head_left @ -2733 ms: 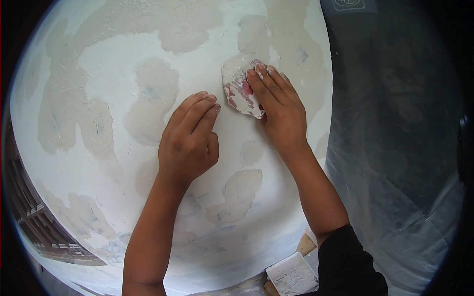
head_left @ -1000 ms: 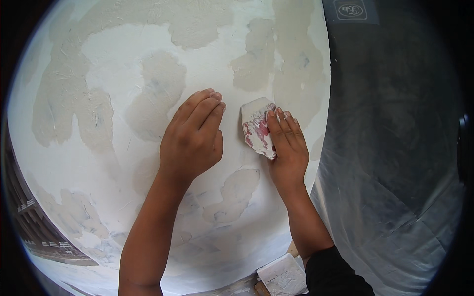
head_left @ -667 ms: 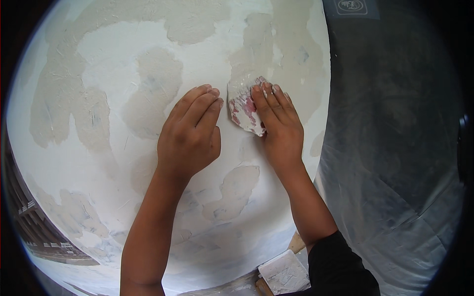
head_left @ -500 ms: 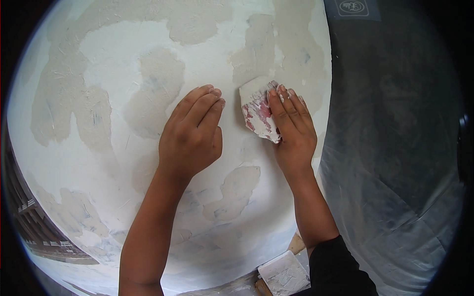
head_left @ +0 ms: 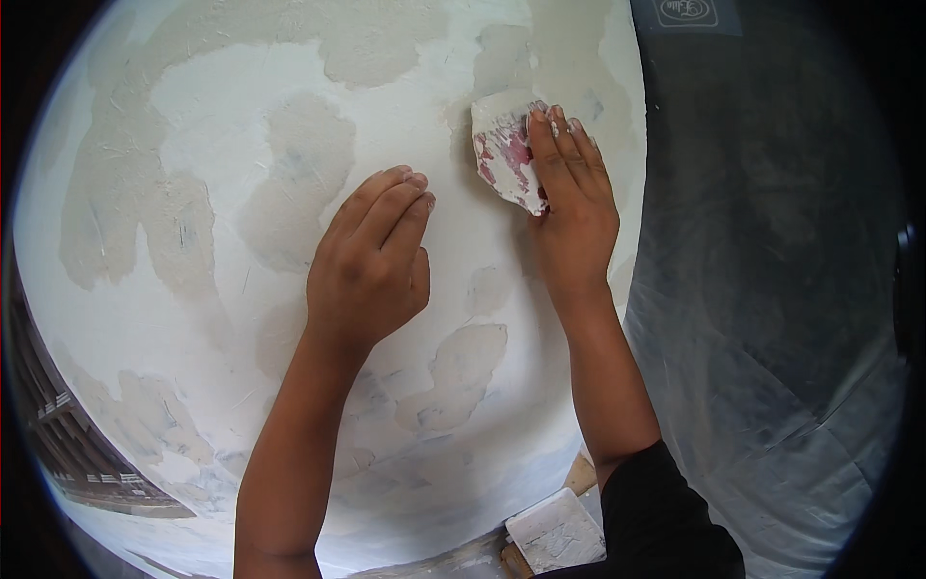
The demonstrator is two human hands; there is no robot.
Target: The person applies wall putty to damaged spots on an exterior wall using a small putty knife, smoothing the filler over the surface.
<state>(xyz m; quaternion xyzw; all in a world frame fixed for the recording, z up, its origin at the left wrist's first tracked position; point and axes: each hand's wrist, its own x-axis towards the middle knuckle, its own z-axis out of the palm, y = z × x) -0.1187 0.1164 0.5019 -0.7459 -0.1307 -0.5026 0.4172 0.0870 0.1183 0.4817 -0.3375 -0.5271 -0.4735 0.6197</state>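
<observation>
A flat putty spreader (head_left: 506, 150), its pink-red face largely coated in white putty, is pressed against a big pale surface (head_left: 405, 116) patched with beige filler. My right hand (head_left: 577, 183) grips its right side, fingers stretched over the face and smeared white at the tips; the thumb is hidden. To the left, my left hand (head_left: 371, 246) lies on or just over the same surface. Its fingers are extended side by side, slightly bent, with the thumb alongside; the palm is out of sight, and nothing shows in it.
Dark plastic sheeting (head_left: 752, 289) hangs or lies along the right edge of the pale surface. Below, near my right sleeve, a putty-smeared white tray or lid (head_left: 558, 531) rests by a wooden piece (head_left: 581, 476). Dark slatted material (head_left: 68, 425) shows at the lower left.
My right hand has slid the spreader upward along the surface, toward the far edge. The left hand stays almost in place.
</observation>
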